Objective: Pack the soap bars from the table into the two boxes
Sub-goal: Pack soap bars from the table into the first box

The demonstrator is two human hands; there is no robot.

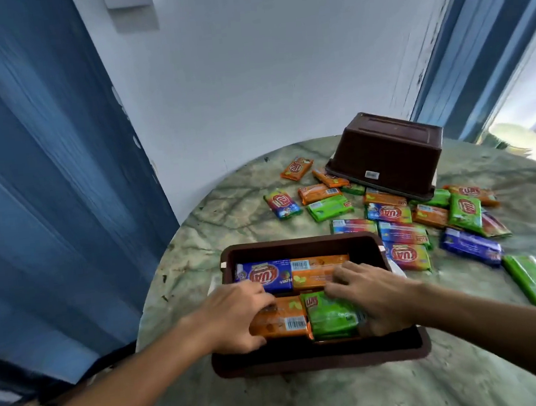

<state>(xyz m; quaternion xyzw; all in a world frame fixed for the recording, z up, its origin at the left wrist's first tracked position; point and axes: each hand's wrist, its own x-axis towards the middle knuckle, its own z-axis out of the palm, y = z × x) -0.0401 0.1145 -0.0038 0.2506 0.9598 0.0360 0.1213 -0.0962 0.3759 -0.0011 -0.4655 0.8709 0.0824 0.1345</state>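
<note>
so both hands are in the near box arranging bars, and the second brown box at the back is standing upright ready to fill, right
Not quite. The head view shows the second brown box lying upside down, base up, on some bars. The rest holds: the left hand and right hand are arranging bars in the near box.

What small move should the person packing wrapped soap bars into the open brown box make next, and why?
Probably press the orange-wrapped soap bar and green-wrapped soap bar down flat. The left hand and right hand rest on them inside the open brown plastic box, and they lie tilted beside the blue-wrapped bar and another orange bar. Many bars remain on the marbled green table.
</note>
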